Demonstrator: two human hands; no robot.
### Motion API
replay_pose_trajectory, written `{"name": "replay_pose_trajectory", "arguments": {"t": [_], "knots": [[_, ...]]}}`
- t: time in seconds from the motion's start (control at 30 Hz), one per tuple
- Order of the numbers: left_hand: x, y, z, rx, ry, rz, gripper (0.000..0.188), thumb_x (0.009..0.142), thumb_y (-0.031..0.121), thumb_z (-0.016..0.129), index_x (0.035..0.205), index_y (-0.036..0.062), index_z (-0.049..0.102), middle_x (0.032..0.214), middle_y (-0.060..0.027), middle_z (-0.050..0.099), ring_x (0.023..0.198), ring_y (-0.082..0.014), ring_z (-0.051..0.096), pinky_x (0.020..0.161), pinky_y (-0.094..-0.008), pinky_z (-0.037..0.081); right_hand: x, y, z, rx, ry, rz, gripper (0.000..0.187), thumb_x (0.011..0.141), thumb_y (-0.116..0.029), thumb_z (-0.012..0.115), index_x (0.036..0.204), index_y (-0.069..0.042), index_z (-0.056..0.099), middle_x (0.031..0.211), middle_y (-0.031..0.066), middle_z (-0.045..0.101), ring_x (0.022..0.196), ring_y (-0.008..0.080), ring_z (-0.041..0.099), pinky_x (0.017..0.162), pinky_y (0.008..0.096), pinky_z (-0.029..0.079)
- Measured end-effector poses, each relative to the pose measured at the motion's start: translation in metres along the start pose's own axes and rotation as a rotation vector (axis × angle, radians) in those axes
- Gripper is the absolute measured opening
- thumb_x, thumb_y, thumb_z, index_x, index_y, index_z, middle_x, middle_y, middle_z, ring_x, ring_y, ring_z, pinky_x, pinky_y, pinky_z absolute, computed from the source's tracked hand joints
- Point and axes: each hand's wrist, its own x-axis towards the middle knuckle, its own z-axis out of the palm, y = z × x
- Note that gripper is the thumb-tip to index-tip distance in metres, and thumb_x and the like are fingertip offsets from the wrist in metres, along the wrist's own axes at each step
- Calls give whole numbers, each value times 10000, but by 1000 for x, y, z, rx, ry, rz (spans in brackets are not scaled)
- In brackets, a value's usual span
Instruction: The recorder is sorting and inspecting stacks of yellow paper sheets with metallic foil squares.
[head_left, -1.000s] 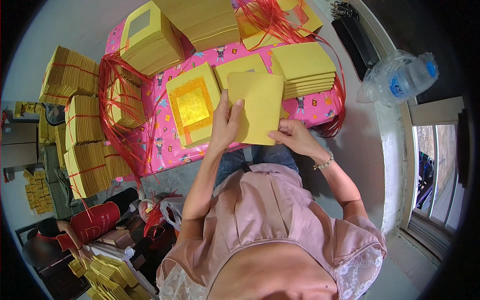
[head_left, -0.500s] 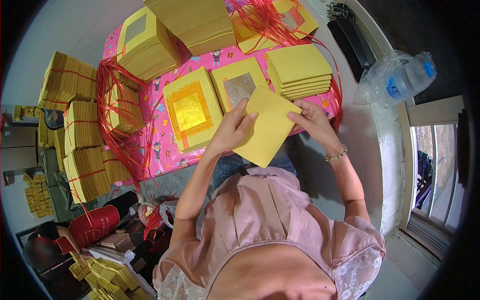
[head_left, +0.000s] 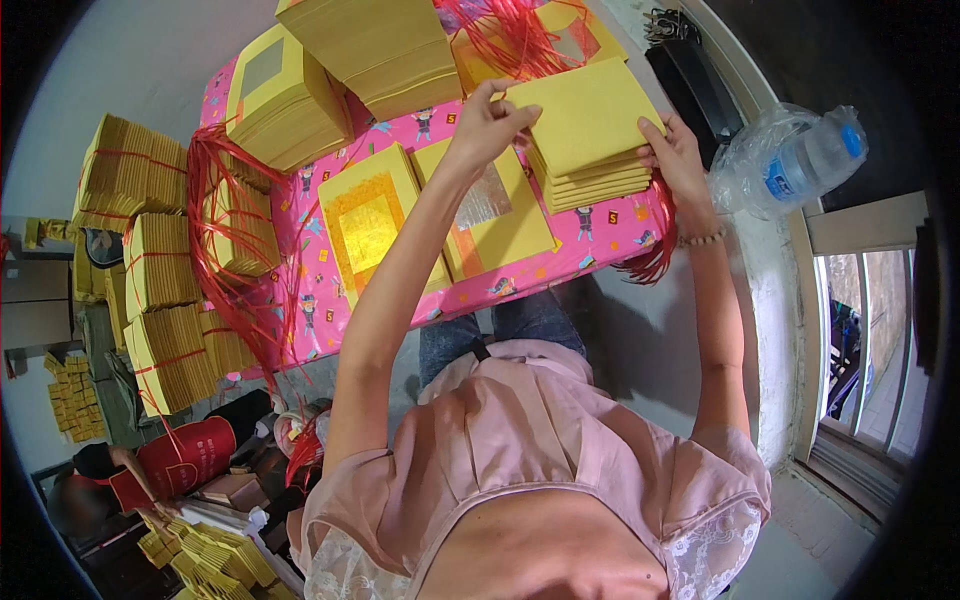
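Note:
At the right end of the table, a folded yellow paper [head_left: 585, 110] lies on or just over a stack of folded yellow papers [head_left: 602, 181]. My left hand [head_left: 492, 122] pinches its left edge between thumb and fingers. Its right edge is in the grip of my right hand [head_left: 682, 158], thumb on top, a bead bracelet at the wrist. Below my left forearm are two piles of flat yellow sheets: one with a gold foil square [head_left: 369, 232], the other with a silver foil square [head_left: 485, 200], partly hidden by the forearm.
Tall yellow paper stacks [head_left: 385, 60] stand at the back of the pink patterned table [head_left: 420, 125]. Red ties [head_left: 225, 190] hang by bound bundles [head_left: 155, 265] at the left. A plastic bottle in a clear bag [head_left: 790, 165] sits right. Another person [head_left: 120, 465] is at lower left.
Both hands have moved away from my body with the folded yellow paper, from above my lap to the stack at the right. The paper has turned from a diamond slant to line up with the stack.

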Motion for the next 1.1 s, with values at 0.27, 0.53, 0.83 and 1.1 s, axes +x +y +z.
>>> {"name": "replay_pose_trajectory", "arguments": {"t": [0.27, 0.53, 0.83, 1.1], "knots": [[37, -46, 13, 247, 13, -197, 545, 856, 143, 722, 1280, -9, 414, 831, -88, 620, 667, -137, 608, 565, -276, 501, 29, 70, -25, -346, 107, 28, 339, 911, -256, 630, 1058, 42, 568, 925, 129, 664, 845, 182, 634, 754, 319, 492], [31, -68, 11, 105, 3, -281, 496, 859, 134, 719, 1253, 9, 445, 809, -48, 585, 671, -118, 588, 586, -271, 512, 17, 68, -20, -339, 40, 27, 310, 923, -238, 623, 1064, 33, 571, 913, 117, 660, 778, 146, 622, 702, 293, 496], [33, -76, 0, 64, -101, -283, 445, 864, 151, 717, 1216, 34, 471, 813, -10, 581, 698, -112, 596, 646, -274, 538, 11, 56, -19, -238, -54, 84, 258, 926, -196, 617, 1062, 15, 560, 859, 47, 632, 687, 72, 566, 579, 215, 441], [31, -72, 7, 125, -93, -290, 435, 857, 138, 715, 1195, 10, 472, 809, -49, 608, 714, -130, 616, 656, -283, 554, 9, 65, -26, -297, -84, 46, 252, 911, -201, 626, 1039, 6, 563, 875, 70, 634, 735, 144, 604, 624, 287, 478]]}}
